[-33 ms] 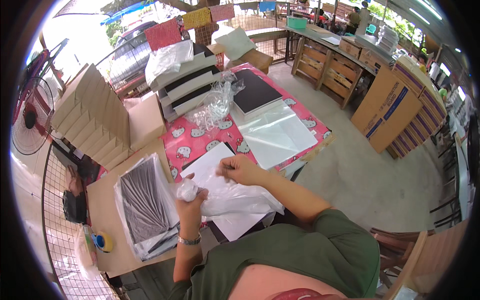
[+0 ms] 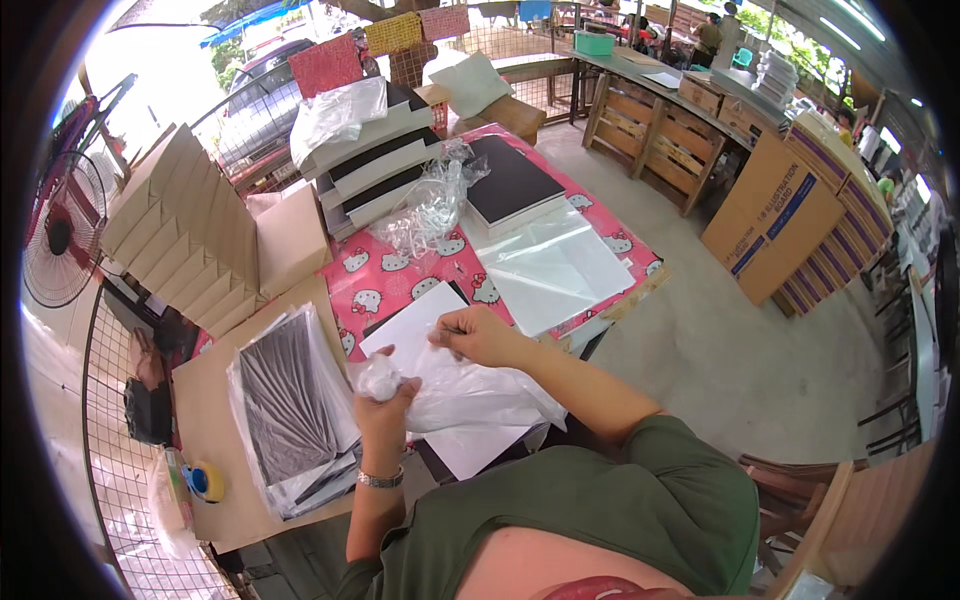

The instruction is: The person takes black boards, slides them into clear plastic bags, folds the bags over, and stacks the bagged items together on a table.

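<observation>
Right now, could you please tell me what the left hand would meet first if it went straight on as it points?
Ahead of the left hand, the white sheet probably comes first, though depth is unclear and the hand might pass above it.

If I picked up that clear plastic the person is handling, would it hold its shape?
Probably not: the clear plastic looks floppy, crumpling into a wad in the left hand and falling in loose folds. It's likely light, since it seems thin and translucent. Its glossy sheen suggests it might be slippery.
</observation>
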Demonstrator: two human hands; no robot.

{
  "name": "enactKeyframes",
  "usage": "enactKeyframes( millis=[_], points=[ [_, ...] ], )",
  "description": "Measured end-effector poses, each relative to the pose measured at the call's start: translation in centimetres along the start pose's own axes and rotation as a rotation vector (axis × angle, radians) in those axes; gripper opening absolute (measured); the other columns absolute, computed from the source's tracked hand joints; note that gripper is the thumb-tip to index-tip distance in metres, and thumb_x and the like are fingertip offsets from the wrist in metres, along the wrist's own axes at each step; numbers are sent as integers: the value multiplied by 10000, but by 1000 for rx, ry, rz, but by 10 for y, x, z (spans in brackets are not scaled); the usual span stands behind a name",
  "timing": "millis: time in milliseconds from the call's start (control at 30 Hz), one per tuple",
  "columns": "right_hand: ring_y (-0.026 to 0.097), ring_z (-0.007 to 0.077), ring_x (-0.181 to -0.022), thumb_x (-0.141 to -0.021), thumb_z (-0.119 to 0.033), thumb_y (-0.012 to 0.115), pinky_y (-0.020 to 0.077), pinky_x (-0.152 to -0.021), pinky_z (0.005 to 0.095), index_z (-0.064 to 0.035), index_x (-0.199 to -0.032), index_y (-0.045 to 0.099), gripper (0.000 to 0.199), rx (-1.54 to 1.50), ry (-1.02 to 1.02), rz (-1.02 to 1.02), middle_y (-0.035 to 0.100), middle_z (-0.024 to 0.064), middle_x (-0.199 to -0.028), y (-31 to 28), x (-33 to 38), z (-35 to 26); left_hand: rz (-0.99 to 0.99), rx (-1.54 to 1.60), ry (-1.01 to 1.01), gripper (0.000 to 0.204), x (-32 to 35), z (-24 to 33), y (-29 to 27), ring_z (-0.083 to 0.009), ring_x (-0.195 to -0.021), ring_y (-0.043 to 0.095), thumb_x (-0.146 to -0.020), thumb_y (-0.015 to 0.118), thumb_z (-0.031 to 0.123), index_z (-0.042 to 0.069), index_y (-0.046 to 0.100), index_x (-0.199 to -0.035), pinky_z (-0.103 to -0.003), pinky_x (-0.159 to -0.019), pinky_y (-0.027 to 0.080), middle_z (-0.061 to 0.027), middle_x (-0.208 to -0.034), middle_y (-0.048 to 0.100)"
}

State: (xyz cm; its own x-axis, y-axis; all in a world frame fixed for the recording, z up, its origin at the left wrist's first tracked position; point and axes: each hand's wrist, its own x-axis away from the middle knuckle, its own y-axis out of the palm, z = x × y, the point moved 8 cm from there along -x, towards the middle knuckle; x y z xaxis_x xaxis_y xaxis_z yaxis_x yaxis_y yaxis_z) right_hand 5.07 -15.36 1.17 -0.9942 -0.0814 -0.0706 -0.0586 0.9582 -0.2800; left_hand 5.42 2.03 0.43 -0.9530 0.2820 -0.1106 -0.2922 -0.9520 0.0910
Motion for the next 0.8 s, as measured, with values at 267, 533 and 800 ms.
enactKeyframes(
  millis=[267,533,800],
  points=[
    [514,72,-640,-876,-173,584,440,-625,237,-43,-911,588,135,-576,118,-257,571,-16,-747,46,-2,2,75,333,-269,186,5,-47,-27,-133,-688,546,-811,569,62,39,556,-995,-250,-584,429,-49,-848,605],
    [628,186,-849,-817,-111,635,492,-748,308,47,-1005,620,247,-1250,-126,-769,659,137,-888,8,27,-6,-528,-583,208,210,63,-34,-27,-182,-841,603,-902,520,220,69,563,-1041,-380,-782,488,-48,-924,584],
    [610,139,-759,-877,-168,568,476,-674,287,3,-917,606,180,-830,-212,-457,651,87,-842,-34,34,-1,-189,410,-320,281,49,-52,-77,-161,-650,559,-854,577,292,54,562,-1003,-308,-587,473,-10,-769,575]
  ],
)
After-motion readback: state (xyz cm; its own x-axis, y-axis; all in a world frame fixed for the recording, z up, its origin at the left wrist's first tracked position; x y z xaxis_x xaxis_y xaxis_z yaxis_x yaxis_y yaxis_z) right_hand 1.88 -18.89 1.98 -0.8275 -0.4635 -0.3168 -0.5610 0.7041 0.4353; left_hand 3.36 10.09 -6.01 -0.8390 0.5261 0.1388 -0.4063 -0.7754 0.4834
